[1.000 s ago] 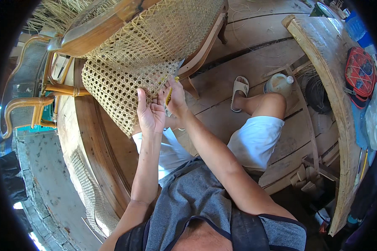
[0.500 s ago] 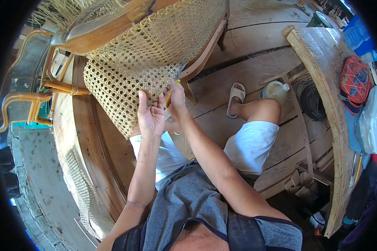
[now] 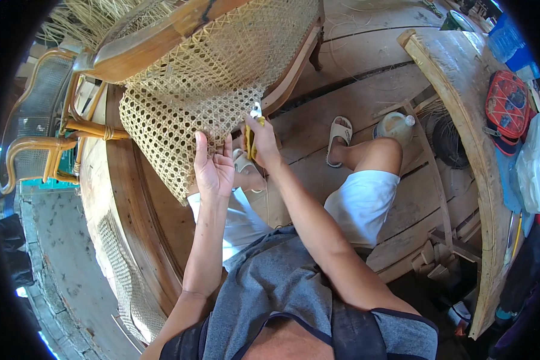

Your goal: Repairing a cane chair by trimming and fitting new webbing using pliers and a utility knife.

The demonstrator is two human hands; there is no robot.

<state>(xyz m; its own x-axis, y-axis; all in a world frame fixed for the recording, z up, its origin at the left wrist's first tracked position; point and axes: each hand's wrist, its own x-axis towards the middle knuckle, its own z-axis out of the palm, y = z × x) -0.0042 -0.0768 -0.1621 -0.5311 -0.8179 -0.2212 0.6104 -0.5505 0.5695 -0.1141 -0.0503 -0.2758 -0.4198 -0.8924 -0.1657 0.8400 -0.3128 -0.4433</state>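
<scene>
Woven cane webbing (image 3: 159,135) hangs from the curved wooden frame (image 3: 156,45) of a chair, its loose lower part draping toward me. My left hand (image 3: 215,171) is palm up at the webbing's lower edge. Its thumb points up, apart from the fingers, which touch or lie close to the edge; I see nothing gripped in it. Just to the right, my right hand (image 3: 263,141) is closed around yellow-handled cutters (image 3: 256,110). Their metal head points up and lies by the right edge of the webbing, near the chair's lower rail (image 3: 291,78).
A rattan chair (image 3: 39,144) stands at left beside a wooden board. Dry cane strands (image 3: 81,24) are heaped at the far left. On the right is a thick curved wood slab (image 3: 474,120) with a red case (image 3: 507,108). A plastic jug (image 3: 395,128) and coiled wire (image 3: 449,141) sit nearer.
My right hand has shifted slightly right, away from my left, and the cutters' metal head now shows. The left hand has barely moved.
</scene>
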